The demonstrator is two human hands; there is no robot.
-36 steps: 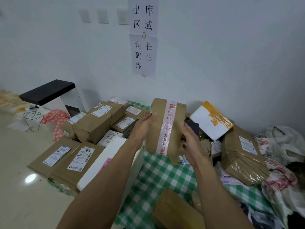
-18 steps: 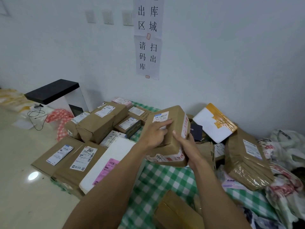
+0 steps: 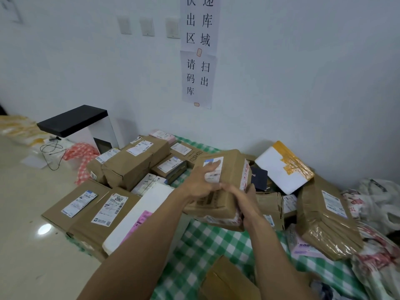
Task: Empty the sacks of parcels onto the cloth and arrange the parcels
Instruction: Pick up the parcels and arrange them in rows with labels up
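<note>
I hold a brown cardboard parcel (image 3: 229,169) with a white label and red-printed tape above the green checked cloth (image 3: 201,245). My left hand (image 3: 200,184) lies on its top face with fingers over the label. My right hand (image 3: 244,200) grips its near right edge from below. Arranged parcels (image 3: 129,167) lie in rows to the left. A loose pile with a white foam box (image 3: 279,167) and a plastic-wrapped brown parcel (image 3: 324,215) sits to the right.
Crumpled sacks (image 3: 378,204) lie at the far right against the wall. A brown box (image 3: 225,282) sits at the near edge of the cloth. A white stand with a black top (image 3: 73,120) and a cable stands at left on the shiny floor (image 3: 32,234).
The parcel was turned from upright, tape side facing me, to lying flat with its label up. It has dropped lower and shifted slightly right, and my left hand moved onto its top.
</note>
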